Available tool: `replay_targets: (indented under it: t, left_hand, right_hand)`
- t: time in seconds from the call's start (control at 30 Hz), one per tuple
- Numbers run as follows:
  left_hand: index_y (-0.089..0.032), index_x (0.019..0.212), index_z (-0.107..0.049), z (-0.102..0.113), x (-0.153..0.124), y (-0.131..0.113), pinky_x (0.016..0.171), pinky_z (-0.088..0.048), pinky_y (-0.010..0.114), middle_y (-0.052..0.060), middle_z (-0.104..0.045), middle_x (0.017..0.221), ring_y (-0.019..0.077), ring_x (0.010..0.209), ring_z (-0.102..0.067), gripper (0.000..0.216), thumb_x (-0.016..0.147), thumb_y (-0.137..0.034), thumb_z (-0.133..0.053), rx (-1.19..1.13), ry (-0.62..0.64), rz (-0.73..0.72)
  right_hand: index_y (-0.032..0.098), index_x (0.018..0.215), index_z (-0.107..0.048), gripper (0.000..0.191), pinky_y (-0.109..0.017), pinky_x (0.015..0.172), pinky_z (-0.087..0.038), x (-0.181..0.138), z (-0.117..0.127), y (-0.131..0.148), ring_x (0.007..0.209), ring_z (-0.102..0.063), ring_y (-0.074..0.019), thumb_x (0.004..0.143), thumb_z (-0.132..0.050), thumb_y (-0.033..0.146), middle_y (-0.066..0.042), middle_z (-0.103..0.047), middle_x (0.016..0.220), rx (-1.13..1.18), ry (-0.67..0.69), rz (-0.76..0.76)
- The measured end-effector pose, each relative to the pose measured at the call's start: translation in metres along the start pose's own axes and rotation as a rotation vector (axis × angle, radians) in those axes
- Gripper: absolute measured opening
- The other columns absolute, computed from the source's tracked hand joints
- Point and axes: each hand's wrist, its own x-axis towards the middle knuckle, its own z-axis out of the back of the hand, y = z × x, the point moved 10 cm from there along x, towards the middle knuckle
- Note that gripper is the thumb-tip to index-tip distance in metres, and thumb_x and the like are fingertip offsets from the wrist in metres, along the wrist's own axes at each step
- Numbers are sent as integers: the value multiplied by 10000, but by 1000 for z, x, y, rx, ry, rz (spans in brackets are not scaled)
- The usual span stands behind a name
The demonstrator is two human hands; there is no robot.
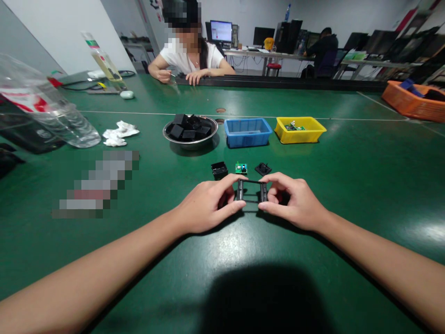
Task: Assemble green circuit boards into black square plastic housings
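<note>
My left hand (208, 204) and my right hand (295, 202) both pinch a small black plastic frame (252, 191), one at each end, just above the green table (243, 260). Right behind the frame lie a black box-shaped part (219, 170), a small green circuit board (241, 168) and a flat black cap (263, 169). Both hands have thumb and fingers closed on the frame's ends.
A metal bowl (190, 138) of black parts, a blue bin (247, 132) and a yellow bin (301, 129) stand farther back. A plastic bottle (45, 111) and crumpled tissue (120, 132) lie left. A person sits across the table; an orange crate (412, 102) is far right.
</note>
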Motion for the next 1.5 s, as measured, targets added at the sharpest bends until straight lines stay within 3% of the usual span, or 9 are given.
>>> replay_targets:
  t: [0.5, 0.8, 1.03, 1.23, 1.4, 1.5]
  left_hand:
    - [-194, 1247, -546, 0, 0, 2, 609, -397, 237, -22, -670, 778, 136, 630, -606, 371, 977, -447, -583, -14, -7, 56]
    - [-180, 1064, -603, 0, 2, 0, 606, -374, 237, -18, -663, 746, 130, 625, -587, 263, 985, -429, -574, 8, -2, 53]
    - [-189, 936, -603, -4, 2, 0, 615, -371, 241, -14, -646, 728, 131, 620, -569, 210, 1013, -354, -498, 57, 9, 45]
    - [-187, 905, -603, -4, 2, 3, 604, -346, 237, -23, -631, 711, 126, 602, -547, 231, 999, -393, -552, 49, 0, 54]
    - [-176, 801, -604, -7, 3, 0, 611, -349, 245, -2, -634, 706, 131, 611, -550, 300, 997, -399, -558, 110, 29, 9]
    - [-171, 853, -640, -8, 4, -2, 640, -375, 249, 14, -661, 745, 140, 653, -585, 285, 1020, -363, -512, 123, 37, -14]
  right_hand:
    - [166, 1259, -628, 410, -219, 555, -428, -3, 6, 7, 536, -546, -93, 886, -728, 303, 64, -601, 636, -28, -76, 76]
    - [199, 1463, -559, 507, -248, 604, -460, -2, 5, 6, 560, -560, -122, 968, -622, 292, 30, -648, 690, -115, -64, 68]
    - [192, 1178, -723, 260, -252, 616, -455, 0, 2, 3, 588, -584, -131, 959, -627, 294, 4, -695, 710, -146, -36, 39]
    - [153, 954, -746, 186, -247, 600, -421, 0, 3, 4, 577, -565, -117, 939, -654, 314, 1, -678, 669, -144, -52, 25]
    - [149, 932, -736, 171, -247, 581, -427, -1, 7, -4, 575, -565, -116, 918, -674, 308, -3, -681, 676, -45, -83, -43]
    - [150, 941, -729, 169, -246, 561, -429, -2, 8, -8, 566, -557, -115, 910, -686, 310, -1, -670, 669, 19, -108, -70]
